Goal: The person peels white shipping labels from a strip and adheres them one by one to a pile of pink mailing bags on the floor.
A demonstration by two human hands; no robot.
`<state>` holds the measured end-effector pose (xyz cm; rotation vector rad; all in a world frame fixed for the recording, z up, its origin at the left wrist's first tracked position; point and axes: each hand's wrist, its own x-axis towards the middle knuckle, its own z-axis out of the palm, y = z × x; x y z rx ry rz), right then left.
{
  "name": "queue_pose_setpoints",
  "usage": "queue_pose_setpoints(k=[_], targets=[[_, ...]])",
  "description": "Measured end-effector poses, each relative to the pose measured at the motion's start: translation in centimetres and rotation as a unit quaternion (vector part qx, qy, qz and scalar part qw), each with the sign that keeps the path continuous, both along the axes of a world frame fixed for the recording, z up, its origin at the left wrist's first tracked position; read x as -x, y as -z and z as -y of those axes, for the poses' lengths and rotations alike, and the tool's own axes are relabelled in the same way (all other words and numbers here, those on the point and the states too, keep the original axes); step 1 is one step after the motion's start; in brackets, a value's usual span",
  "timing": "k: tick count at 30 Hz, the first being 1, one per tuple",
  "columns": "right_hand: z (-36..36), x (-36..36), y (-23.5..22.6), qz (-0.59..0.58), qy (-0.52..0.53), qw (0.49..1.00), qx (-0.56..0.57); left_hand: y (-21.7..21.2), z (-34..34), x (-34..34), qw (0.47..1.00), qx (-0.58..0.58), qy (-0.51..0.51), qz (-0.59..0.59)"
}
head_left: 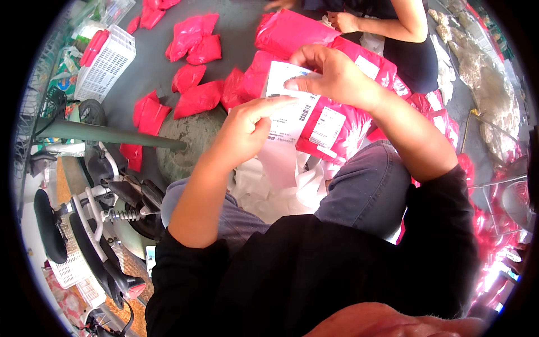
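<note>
Looking down from the head view: pinching a white label strip (285,126) near its upper end with the right hand (337,76), and laying the outstretched index finger of the left hand (244,129) across its printed face; not being able to tell whether pressing with the left thumb too. Holding the strip above the lap, just in front of the labelled pink parcels (355,132), and letting its lower length trail toward loose white paper (255,191).

Judging by the stuck-on labels (327,128), counting part of the labelling as done; seeing none on the visible faces of the pink bags (198,100) at left, so probably leaving those undone. Apparently not yet separating the held label.

Hiding the fingertips behind the strip; blurring the fine print; cutting off the co-worker, with one hand (343,22) showing, at the top edge; losing pink wrapping (483,236) at lower right in glare.
</note>
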<state>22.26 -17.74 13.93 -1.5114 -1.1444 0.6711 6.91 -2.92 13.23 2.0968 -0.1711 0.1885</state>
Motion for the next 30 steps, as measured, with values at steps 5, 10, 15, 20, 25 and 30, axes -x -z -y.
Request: queue_pose_setpoints(k=[5, 10, 15, 20, 25, 30], targets=[[-1.9, 2.3, -0.4, -0.074, 0.126, 0.989, -0.028, 2.6, -0.6, -0.7, 0.966, 0.236, -0.071, 0.074], [-3.4, 1.6, 2.5, -0.113, 0.111, 0.987, -0.003, 4.5, -2.8, -2.2, 0.96, 0.268, -0.075, -0.038], [-4.9, -1.4, 5.1, -0.101, 0.212, 0.97, -0.057, 5.8, -3.6, -5.9, 0.905, 0.362, -0.174, -0.141], [-5.7, -6.2, 7.7, -0.029, 0.26, 0.965, -0.027, 9.7, -4.6, -11.2, 0.922, 0.295, -0.213, -0.133], [-5.8, -10.6, 10.5, -0.03, 0.367, 0.928, -0.055, 11.6, -4.5, -14.4, 0.907, 0.283, -0.243, -0.196], [-6.8, -19.1, 14.0, 0.072, 0.443, 0.892, 0.053, 13.9, -7.1, -15.4, 0.879, 0.283, -0.207, -0.322]])
